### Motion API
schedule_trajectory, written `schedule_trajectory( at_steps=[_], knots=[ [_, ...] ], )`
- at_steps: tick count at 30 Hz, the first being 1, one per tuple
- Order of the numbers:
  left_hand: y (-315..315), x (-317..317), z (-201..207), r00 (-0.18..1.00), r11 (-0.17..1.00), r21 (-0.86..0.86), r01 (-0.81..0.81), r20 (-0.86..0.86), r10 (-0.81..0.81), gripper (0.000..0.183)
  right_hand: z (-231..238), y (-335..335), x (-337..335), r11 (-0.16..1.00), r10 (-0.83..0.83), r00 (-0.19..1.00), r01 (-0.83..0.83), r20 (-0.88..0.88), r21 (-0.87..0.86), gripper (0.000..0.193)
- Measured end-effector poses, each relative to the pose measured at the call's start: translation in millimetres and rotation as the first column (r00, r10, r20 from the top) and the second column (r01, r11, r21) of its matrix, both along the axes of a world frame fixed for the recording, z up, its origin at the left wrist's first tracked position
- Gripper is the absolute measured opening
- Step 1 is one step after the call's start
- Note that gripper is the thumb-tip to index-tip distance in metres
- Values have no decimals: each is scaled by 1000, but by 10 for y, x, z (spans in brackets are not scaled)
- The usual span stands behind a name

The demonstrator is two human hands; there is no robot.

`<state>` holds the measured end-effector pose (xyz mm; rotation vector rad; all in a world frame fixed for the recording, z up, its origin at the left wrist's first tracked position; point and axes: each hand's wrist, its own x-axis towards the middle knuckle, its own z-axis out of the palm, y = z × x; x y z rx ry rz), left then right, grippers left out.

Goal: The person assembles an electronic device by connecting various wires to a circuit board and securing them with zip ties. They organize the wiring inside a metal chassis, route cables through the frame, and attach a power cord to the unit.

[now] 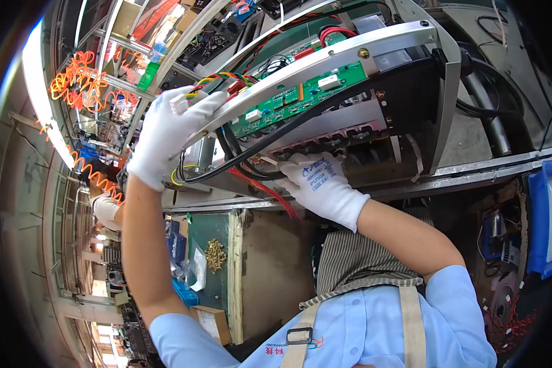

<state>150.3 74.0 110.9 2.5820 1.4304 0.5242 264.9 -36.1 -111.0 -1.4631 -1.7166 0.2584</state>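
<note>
A tilted open electrical unit with a silver metal frame point(405, 35) rests on the bench before me, its green circuit board point(334, 80) exposed. My left hand point(170, 126), in a white glove, is closed around the frame's left end, by yellow, green and red wires point(224, 76). Thick black cable point(282, 130) runs along the unit's front. My right hand point(325, 189), gloved too, reaches into the unit's lower side with its fingers bent together. Those fingertips are partly hidden, so what they hold cannot be made out. Red wires point(270, 189) hang to the left of that hand.
The metal bench edge point(472, 176) runs below the unit. Lower left, a pile of small brass-coloured parts point(215, 255) lies on a green surface beside a plastic bag point(197, 270). A blue bin point(543, 221) stands at right. Orange coiled hoses point(83, 80) hang at left, near another person's gloved hand point(106, 210).
</note>
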Motion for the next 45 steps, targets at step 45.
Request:
schedule_trajectory(
  at_steps=[45],
  knots=[
    [698,-116,53,975,909,-414,-56,-220,-40,16,175,-751,1564,724,-107,918,335,-382,602,74]
  ],
)
